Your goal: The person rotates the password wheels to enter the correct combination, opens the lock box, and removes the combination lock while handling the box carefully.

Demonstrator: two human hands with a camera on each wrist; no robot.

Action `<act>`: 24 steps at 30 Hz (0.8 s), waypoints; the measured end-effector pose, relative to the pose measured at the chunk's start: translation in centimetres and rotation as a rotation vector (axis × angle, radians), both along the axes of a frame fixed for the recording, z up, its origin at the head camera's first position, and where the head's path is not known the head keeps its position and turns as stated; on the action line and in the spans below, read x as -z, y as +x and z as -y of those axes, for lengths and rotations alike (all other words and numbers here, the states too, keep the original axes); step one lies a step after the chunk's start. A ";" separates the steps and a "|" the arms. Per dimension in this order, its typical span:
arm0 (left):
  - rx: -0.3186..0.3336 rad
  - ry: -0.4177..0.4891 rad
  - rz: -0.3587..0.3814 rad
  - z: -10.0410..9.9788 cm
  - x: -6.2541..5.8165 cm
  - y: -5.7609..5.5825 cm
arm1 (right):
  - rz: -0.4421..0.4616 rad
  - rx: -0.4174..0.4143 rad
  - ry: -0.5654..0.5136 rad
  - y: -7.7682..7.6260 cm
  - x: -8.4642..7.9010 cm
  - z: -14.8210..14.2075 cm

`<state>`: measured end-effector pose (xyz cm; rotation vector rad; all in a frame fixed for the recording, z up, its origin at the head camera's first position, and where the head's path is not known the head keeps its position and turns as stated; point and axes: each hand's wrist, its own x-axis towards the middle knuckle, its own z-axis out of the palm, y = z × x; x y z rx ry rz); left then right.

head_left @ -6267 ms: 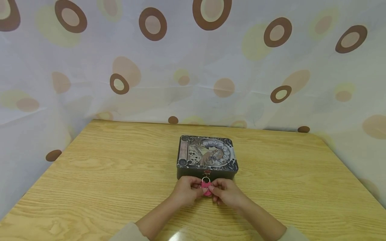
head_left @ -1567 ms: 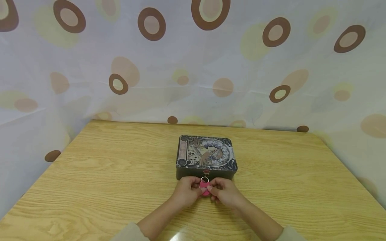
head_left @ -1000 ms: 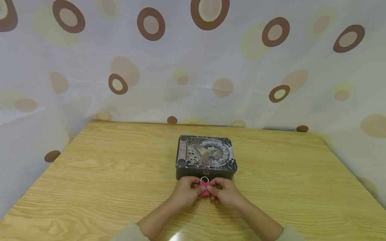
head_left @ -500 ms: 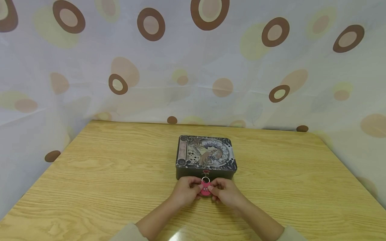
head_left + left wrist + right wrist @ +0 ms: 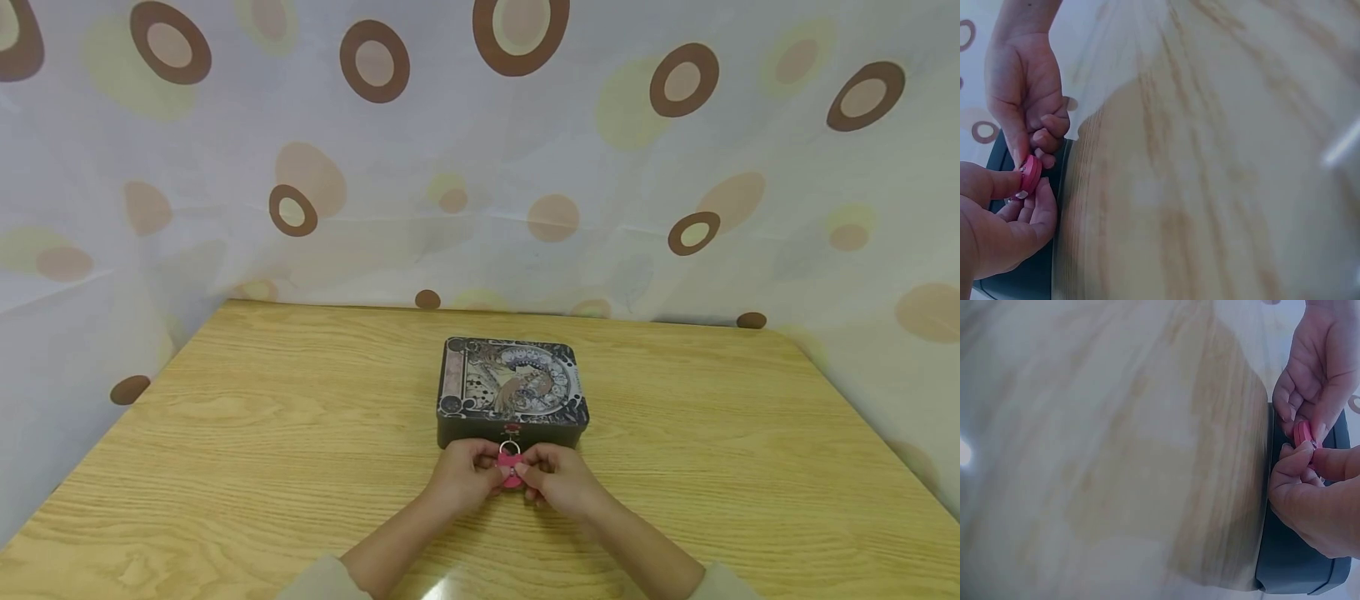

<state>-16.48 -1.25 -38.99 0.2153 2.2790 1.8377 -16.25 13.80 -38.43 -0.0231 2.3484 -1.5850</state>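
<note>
A pink combination padlock [image 5: 511,469] with a silver shackle hangs at the front clasp [image 5: 512,428] of a dark tin box [image 5: 483,429]. An ornate picture covers the box's lid [image 5: 517,379]. My left hand [image 5: 461,477] pinches the padlock's left side between thumb and fingers. From the other side my right hand [image 5: 564,481] pinches it too, its thumb on the front face near the number dials. In the left wrist view the padlock [image 5: 1030,175] shows edge-on between both hands' fingertips. The thumbs hide most of the dials.
The box stands on a wood-grain table [image 5: 300,417], near the middle. Behind it hangs a pale cloth [image 5: 450,167] printed with brown and beige ovals. A bright glare spot [image 5: 435,588] lies at the table's front edge.
Half a second ago the left thumb was farther aside and the dials showed; now it lies over the padlock's face again. The box has stayed in place.
</note>
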 end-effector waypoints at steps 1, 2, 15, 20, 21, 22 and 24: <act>-0.002 -0.002 -0.001 0.0 0.0 0.0 | -0.001 -0.001 -0.002 0.0 0.0 0.0; -0.004 -0.005 -0.003 0.0 0.0 0.0 | -0.001 0.000 -0.003 0.0 0.0 0.0; -0.030 -0.024 0.001 -0.2 0.2 -0.1 | 0.011 0.009 -0.019 0.0 0.1 0.0; -0.033 -0.027 0.003 -0.1 0.2 -0.1 | 0.005 0.010 -0.013 0.0 0.0 0.0; -0.033 -0.025 0.005 -0.1 0.2 -0.1 | 0.005 0.011 -0.011 0.0 0.0 0.1; -0.031 -0.023 0.007 -0.1 0.2 0.0 | 0.006 0.012 -0.010 0.0 0.0 0.1; -0.027 -0.019 0.011 -0.1 0.2 0.0 | 0.003 0.013 -0.004 0.0 0.0 0.1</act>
